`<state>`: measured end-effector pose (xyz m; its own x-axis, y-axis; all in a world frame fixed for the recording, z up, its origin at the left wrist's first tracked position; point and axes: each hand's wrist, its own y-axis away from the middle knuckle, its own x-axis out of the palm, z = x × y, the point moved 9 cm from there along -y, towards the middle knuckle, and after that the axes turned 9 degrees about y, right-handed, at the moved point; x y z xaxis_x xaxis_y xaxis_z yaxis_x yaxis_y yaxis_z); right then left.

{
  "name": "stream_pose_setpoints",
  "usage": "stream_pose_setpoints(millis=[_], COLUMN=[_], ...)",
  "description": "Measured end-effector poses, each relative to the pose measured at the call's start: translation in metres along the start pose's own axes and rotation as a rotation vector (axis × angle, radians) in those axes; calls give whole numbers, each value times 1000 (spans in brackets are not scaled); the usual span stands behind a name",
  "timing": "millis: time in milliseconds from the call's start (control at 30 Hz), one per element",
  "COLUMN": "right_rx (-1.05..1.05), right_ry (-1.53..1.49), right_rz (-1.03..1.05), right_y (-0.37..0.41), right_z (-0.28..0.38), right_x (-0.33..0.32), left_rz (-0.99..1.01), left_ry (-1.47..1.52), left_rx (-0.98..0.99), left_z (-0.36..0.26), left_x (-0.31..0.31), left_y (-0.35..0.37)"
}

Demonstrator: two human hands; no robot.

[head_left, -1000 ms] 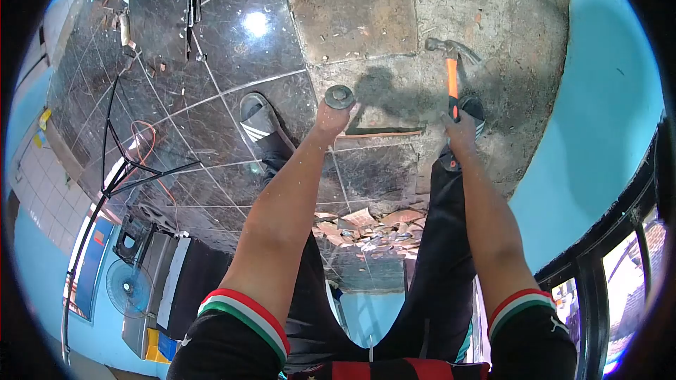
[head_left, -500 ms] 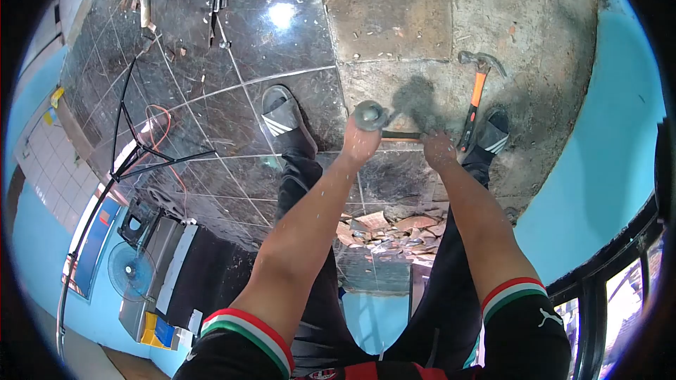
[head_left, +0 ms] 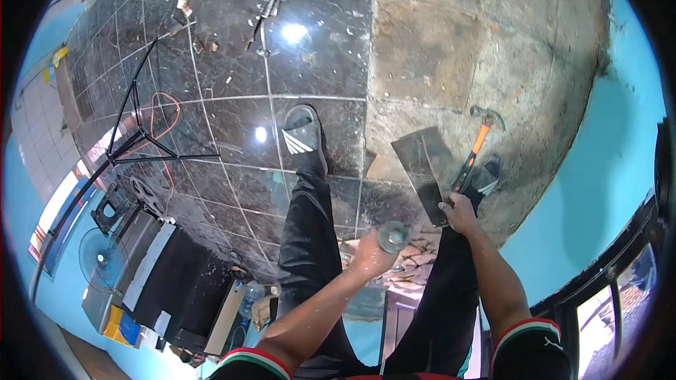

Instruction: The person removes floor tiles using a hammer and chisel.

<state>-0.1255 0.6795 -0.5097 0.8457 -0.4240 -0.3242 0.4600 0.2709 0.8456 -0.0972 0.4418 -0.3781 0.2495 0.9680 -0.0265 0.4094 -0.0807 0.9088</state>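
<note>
As the right hand (head_left: 459,212) clamps hammer (head_left: 473,156) and tile (head_left: 421,165) — both pointing away from it — the left hand (head_left: 370,255) grips a chisel (head_left: 393,236) alongside.

Near the black white-striped sandal (head_left: 304,139), the right hand (head_left: 461,212) grips an orange-handled claw hammer (head_left: 477,142) against a dark loose tile slab (head_left: 421,167), while the left hand (head_left: 370,257) clutches a round-headed grey metal chisel (head_left: 393,236).

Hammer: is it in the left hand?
No, the right hand grips the hammer and a tile; the left hand holds a chisel.
</note>
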Motion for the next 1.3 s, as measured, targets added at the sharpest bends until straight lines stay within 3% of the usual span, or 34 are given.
stream_pose_setpoints(millis=[67, 100, 167, 200, 233, 300, 333, 400, 433, 467, 600, 633, 733, 800, 867, 900, 1000, 1033, 1100, 1200, 1267, 1300], right_rx=[-35, -28, -160, -195, -352, -447, -612, -465, -489, -387, -355, -357, -475, -270, -160, -99, 210, 146, 11, 70, 221, 287], right_ry=[-83, -55, -157, -54, -54, -228, -263, -434, -625, -671, -251, -116, 237, 719, 791, 725, 518, 572, 674, 565, 492, 453], right_rz=[-67, -5, -105, -117, -178, -126, -246, 47, -72, -8, -182, -209, -360, 43, 320, 240, 181, 3, -355, -504, -131, 44], right_y=[-38, -64, -113, -144, -173, -219, -241, -277, -315, -323, -364, -360, -311, -289, -272, -254, -189, -177, -158, -157, -168, -174], right_z=[66, 84, 156, 187, 228, 313, 349, 402, 405, 411, 380, 360, 305, 256, 176, 153, 143, 150, 163, 152, 136, 133], right_x=[-35, -35, -51, -54, -61, -71, -75, -67, -56, -56, -28, -15, 23, 76, 138, 152, 157, 156, 158, 166, 178, 179], left_rz=[166, 204, 273, 274, 276, 274, 268, 259, 243, 232, 242, 197, 300, 385, 568, 786, 750, 760, 451, 288, 328, 356], left_ry=[-304, -325, -380, -378, -374, -328, -309, -277, -247, -216, -308, -318, -341, -294, -294, -336, -284, -265, 248, 554, 335, 83], left_rx=[-78, -16, 109, 138, 163, 147, 136, 120, 150, 175, 264, 350, 288, 308, 240, 134, 139, 108, 216, 251, 280, 317], left_z=[17, 16, 12, 11, 11, 6, 6, 9, 5, -2, -21, -29, -40, -27, -23, -23, 7, 11, -2, 9, 9, 3], left_x=[21, 30, 44, 47, 50, 48, 48, 48, 43, 38, 31, 31, 38, 64, 78, 80, 113, 114, 94, 85, 91, 87], left_y=[-11, -11, -14, -16, -17, -19, -21, -24, -24, -20, -4, 3, 26, 44, 55, 62, 69, 68, 59, 54, 57, 58])
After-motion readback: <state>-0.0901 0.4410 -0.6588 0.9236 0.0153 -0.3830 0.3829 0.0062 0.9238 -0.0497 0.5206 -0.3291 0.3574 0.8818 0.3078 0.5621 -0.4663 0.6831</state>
